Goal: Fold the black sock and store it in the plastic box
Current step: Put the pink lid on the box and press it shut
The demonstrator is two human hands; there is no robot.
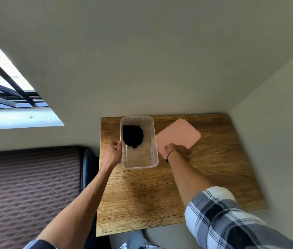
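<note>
Left grip [113,153] touches the outer left wall of the plastic box [154,139] with fingers loosely spread, holding nothing. Right grip [178,150] lies flat on the near corner of the pink lid [179,134], at 3 o'clock from the box on the wooden surface [160,194]. Folded black sock [132,136] lies inside the box, at its 12 o'clock end.

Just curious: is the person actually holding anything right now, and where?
Left hand steadies the plastic box at its left wall. Right hand rests on the pink lid's near edge; a grip cannot be told.
</note>
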